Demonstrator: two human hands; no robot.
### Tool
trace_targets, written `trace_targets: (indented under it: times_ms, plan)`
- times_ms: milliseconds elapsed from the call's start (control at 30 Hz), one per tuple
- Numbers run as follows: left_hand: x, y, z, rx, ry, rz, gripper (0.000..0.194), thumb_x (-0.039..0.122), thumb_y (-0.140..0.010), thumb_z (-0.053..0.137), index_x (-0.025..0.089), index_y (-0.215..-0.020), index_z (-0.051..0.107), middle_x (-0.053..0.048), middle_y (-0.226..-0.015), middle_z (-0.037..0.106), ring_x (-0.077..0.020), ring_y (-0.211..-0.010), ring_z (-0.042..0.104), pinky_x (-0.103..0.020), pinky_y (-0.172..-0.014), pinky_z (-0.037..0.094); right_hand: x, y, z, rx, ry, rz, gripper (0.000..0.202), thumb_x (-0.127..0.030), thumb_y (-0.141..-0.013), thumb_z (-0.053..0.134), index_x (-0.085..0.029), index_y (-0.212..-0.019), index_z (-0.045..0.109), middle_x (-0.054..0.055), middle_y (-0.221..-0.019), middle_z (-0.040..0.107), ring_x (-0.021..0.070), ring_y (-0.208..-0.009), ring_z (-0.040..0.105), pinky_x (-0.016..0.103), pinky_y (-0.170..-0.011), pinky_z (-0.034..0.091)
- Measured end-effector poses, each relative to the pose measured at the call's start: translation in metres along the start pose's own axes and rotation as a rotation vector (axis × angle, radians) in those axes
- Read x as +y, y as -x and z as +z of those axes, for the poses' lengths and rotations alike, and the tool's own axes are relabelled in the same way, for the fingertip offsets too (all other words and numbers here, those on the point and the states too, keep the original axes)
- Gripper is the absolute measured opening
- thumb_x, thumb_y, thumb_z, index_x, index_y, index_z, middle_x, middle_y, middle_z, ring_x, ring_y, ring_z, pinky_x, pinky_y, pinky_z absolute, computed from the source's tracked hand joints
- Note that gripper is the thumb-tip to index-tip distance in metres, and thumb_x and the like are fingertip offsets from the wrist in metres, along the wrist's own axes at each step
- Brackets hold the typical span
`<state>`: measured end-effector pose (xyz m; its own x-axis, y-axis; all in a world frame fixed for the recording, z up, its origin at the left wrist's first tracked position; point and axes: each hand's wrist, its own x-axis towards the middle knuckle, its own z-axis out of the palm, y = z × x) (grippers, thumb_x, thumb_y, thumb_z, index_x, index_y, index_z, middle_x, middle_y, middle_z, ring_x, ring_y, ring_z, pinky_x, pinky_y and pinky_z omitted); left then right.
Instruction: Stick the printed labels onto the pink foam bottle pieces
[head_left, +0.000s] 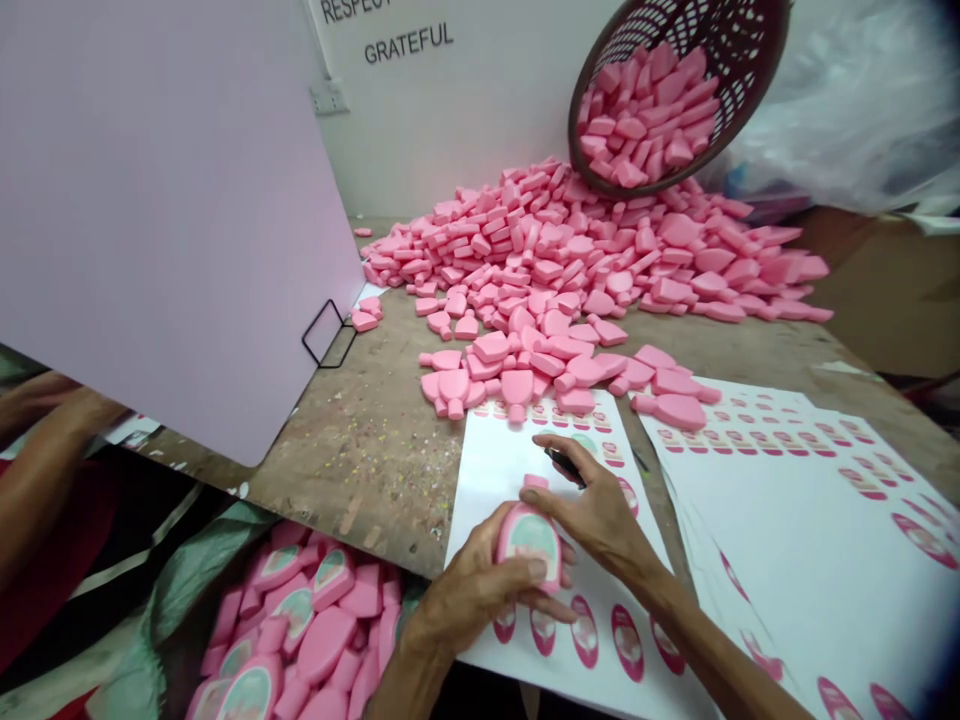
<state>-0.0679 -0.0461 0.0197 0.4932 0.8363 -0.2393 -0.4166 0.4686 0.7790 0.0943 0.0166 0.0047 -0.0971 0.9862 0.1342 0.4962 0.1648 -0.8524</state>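
Note:
My left hand (480, 575) is wrapped round a small pink bottle (511, 535) with a pale green oval label on its face. Over the bottle's upper edge rests the thumb of my right hand (600, 510). A slim black tool (564, 466) is tucked between that hand's fingers; its exact kind is unclear. Beneath both hands lies a white sheet of oval stickers (487, 480). Just beyond it, loose pink bottles (517, 390) overlap the sheet's far edge.
A big heap of pink bottles (540, 240) spreads from a tipped brown basket (739, 95). More sticker sheets (817, 540) lie at right. A sack (165, 620) of labelled bottles sits below the table edge. A lilac panel (165, 220) stands at left, with another person's arm (45, 430) behind it.

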Motion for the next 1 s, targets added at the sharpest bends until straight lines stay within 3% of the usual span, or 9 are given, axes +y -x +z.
trace_targets:
  times_ms: [67,200,267,433,600,700,833,900,1000]
  plan:
    - [0.004,0.007,-0.017,0.184,-0.131,0.043,0.035,0.04,-0.084,0.058,0.016,-0.108,0.055,-0.008,-0.095,0.065,-0.0173,-0.075,0.063,-0.031,-0.067,0.055,0.011,-0.018,0.0,0.031,0.136,0.038,0.046,-0.054,-0.073,0.064,-0.023,-0.107,0.06,0.007,-0.109,0.065,0.0244,-0.098,0.062,0.039,-0.083,0.049]
    - [0.017,0.009,-0.066,0.787,-0.751,0.244,0.038,0.053,-0.088,0.045,0.017,-0.091,0.058,-0.004,-0.077,0.065,-0.0181,-0.068,0.06,-0.029,-0.065,0.047,0.016,-0.062,0.015,0.138,0.551,0.141,0.051,-0.061,-0.072,0.061,-0.019,-0.1,0.062,0.012,-0.099,0.068,0.0302,-0.096,0.061,0.04,-0.077,0.045]
    - [0.022,0.005,-0.089,0.946,-1.016,0.289,0.038,0.052,-0.088,0.043,0.019,-0.089,0.06,-0.004,-0.075,0.064,-0.0196,-0.068,0.058,-0.03,-0.064,0.044,0.013,-0.078,0.03,0.138,0.655,0.174,0.048,-0.059,-0.074,0.06,-0.016,-0.097,0.062,0.014,-0.095,0.069,0.0316,-0.095,0.062,0.039,-0.076,0.044]
    - [0.026,-0.003,-0.118,1.026,-1.493,0.267,0.042,0.045,-0.092,0.036,0.018,-0.079,0.066,-0.008,-0.078,0.067,-0.0259,-0.08,0.059,-0.04,-0.077,0.042,0.011,-0.083,0.034,0.092,0.66,0.213,0.038,-0.051,-0.083,0.049,-0.018,-0.09,0.065,0.013,-0.087,0.07,0.0289,-0.084,0.065,0.035,-0.067,0.044]
    - [0.042,-0.003,-0.103,1.108,-1.559,0.405,0.036,0.041,-0.088,0.047,0.014,-0.103,0.064,-0.017,-0.113,0.059,-0.0342,-0.109,0.05,-0.053,-0.093,0.037,0.004,-0.047,-0.033,-0.108,0.431,-0.01,0.028,-0.045,-0.083,0.052,-0.022,-0.088,0.067,0.004,-0.089,0.07,0.019,-0.079,0.064,0.028,-0.07,0.045]
    - [0.051,-0.003,-0.068,0.728,-1.294,0.461,0.039,0.041,-0.084,0.055,0.017,-0.114,0.06,-0.014,-0.126,0.053,-0.0277,-0.119,0.047,-0.044,-0.101,0.037,-0.014,-0.014,-0.068,-0.468,0.248,-0.097,0.024,-0.042,-0.08,0.06,-0.024,-0.092,0.069,0.002,-0.091,0.069,0.0167,-0.08,0.063,0.025,-0.07,0.047]
    - [0.033,-0.003,-0.015,-0.147,-0.685,-0.139,0.043,0.044,-0.074,0.067,0.02,-0.11,0.064,-0.008,-0.111,0.065,-0.0236,-0.102,0.061,-0.034,-0.087,0.049,-0.031,0.017,-0.082,-0.759,0.161,-0.115,0.025,-0.038,-0.075,0.068,-0.029,-0.099,0.07,0.0,-0.087,0.067,0.0157,-0.081,0.062,0.025,-0.071,0.048]
    - [0.014,-0.002,0.003,-0.292,-0.422,-0.313,0.038,0.046,-0.073,0.067,0.015,-0.095,0.068,-0.008,-0.09,0.07,-0.0224,-0.083,0.066,-0.032,-0.075,0.052,-0.029,0.023,-0.081,-0.763,0.115,-0.095,0.022,-0.039,-0.075,0.069,-0.03,-0.095,0.07,-0.001,-0.085,0.067,0.0163,-0.08,0.062,0.026,-0.07,0.048]
    - [-0.008,-0.003,0.014,-0.195,-0.223,-0.289,0.04,0.049,-0.077,0.062,0.012,-0.091,0.062,-0.007,-0.072,0.067,-0.0177,-0.061,0.065,-0.028,-0.06,0.051,-0.009,0.022,-0.081,-0.654,0.01,-0.025,0.022,-0.043,-0.079,0.064,-0.027,-0.094,0.068,0.0,-0.089,0.067,0.0171,-0.08,0.062,0.027,-0.071,0.048]
